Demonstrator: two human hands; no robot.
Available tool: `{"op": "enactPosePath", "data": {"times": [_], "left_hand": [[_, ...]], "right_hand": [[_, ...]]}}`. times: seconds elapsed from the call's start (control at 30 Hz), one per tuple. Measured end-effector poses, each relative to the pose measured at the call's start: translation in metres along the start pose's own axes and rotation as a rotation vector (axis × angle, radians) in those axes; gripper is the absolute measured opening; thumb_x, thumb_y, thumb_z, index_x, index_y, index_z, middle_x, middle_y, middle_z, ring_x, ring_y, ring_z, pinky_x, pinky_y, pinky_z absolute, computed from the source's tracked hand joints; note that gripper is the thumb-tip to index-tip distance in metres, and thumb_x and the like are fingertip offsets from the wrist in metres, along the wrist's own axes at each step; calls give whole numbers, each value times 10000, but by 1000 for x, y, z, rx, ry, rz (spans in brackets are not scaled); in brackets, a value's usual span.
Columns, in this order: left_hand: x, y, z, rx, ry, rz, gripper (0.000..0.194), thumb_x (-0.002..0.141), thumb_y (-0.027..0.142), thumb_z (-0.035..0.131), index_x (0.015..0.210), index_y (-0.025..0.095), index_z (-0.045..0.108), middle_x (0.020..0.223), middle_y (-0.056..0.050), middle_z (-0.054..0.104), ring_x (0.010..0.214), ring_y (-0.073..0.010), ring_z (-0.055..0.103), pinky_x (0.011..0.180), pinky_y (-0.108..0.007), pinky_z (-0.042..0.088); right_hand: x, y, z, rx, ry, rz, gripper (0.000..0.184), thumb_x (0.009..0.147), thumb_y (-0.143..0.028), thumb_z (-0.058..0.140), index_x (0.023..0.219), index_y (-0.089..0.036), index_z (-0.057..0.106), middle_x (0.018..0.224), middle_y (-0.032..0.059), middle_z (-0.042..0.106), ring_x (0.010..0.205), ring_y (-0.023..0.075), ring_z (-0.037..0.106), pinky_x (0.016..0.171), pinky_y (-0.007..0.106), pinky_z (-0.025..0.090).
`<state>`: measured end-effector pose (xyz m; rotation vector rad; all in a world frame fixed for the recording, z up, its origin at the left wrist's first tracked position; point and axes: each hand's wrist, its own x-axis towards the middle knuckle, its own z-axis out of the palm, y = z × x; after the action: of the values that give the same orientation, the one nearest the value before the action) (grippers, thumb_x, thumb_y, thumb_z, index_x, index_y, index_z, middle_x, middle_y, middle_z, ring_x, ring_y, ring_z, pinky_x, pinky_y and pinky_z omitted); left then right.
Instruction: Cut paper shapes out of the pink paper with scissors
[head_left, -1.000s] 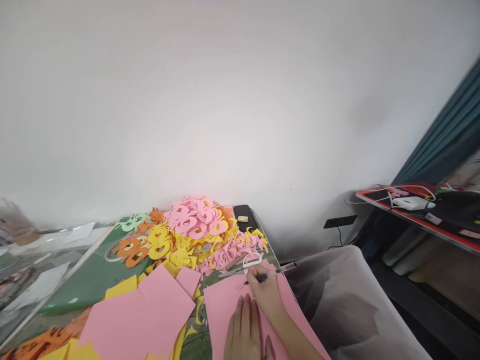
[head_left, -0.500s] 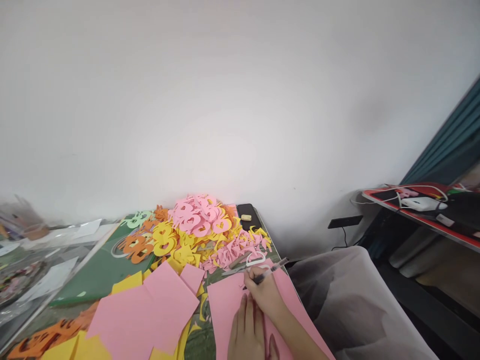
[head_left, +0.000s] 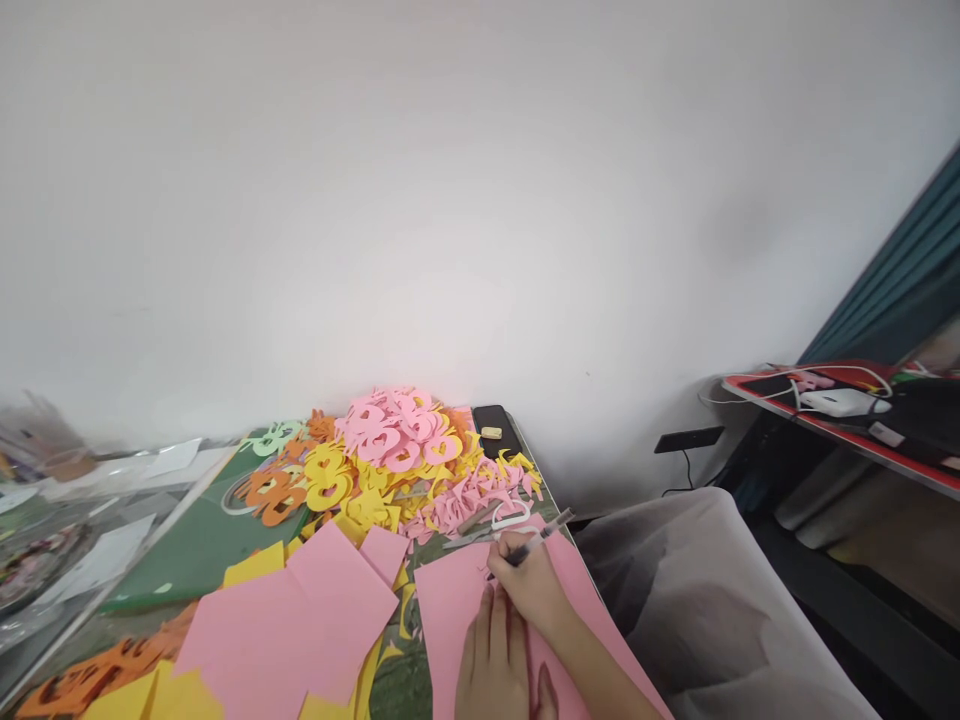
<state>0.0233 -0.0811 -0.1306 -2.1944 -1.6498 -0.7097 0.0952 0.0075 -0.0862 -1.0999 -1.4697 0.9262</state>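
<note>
Green cutting mat [head_left: 196, 548] w/ pink sheets [head_left: 289, 620] & paper cutouts [head_left: 397, 440] piled on.

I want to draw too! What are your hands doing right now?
Left hand: open, lying flat on the pink paper, holding nothing.
Right hand: closed, holding a clear pen.

pink paper sheet [head_left: 450, 610]: matt | pen barrel [head_left: 547, 532]: glossy clear plastic | cutting mat [head_left: 195, 550]: smooth green plastic

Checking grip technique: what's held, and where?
The right hand grips a clear pen by its lower barrel, near the tip; the left hand, empty, lies on pink paper.
</note>
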Motion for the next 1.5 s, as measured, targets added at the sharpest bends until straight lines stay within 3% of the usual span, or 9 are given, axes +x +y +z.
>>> {"op": "enactPosePath", "data": {"times": [0.87, 1.1, 1.23, 1.37, 1.5], "left_hand": [[0, 0, 0, -18, 47, -3, 502, 634, 220, 433, 1119, 121, 511, 1169, -100, 541, 1088, -252, 457, 821, -341, 419], [-1, -1, 3, 19, 56, 10, 487, 651, 300, 459, 1108, 145, 519, 1171, -92, 543, 1076, -250, 470, 821, -344, 412], [-2, -1, 2, 61, 59, 12, 519, 642, 451, 491, 1075, 167, 536, 1170, -114, 540, 1081, -281, 464, 822, -386, 397], [-2, -3, 2, 70, 79, 25, 522, 676, 474, 469, 1079, 149, 529, 1179, -121, 532, 1097, -271, 455, 837, -372, 387], [-2, -3, 3, 62, 98, 81, 497, 699, 431, 450, 1084, 128, 527, 1143, -99, 565, 1088, -238, 467, 843, -340, 390]], "right_hand": [[-2, 8, -6, -83, 223, 127, 267, 610, -176, 437, 483, -219, 207, 491, -76, 175, 475, 83, 192, 427, 220, 177], [-2, 2, -7, -51, 254, 125, 272, 628, -192, 461, 466, -217, 244, 461, -75, 230, 460, 87, 236, 431, 222, 207], [-2, -3, -14, 4, 351, 125, 283, 719, -274, 434, 473, -209, 310, 461, -54, 318, 472, 106, 322, 456, 225, 276], [-1, -7, -17, 131, 439, 138, 294, 737, -381, 474, 520, -197, 402, 451, -55, 356, 441, 105, 329, 434, 227, 290], [-3, -11, -13, 137, 340, 130, 307, 709, -371, 536, 504, -200, 384, 436, -64, 366, 425, 99, 346, 442, 222, 309]]}}
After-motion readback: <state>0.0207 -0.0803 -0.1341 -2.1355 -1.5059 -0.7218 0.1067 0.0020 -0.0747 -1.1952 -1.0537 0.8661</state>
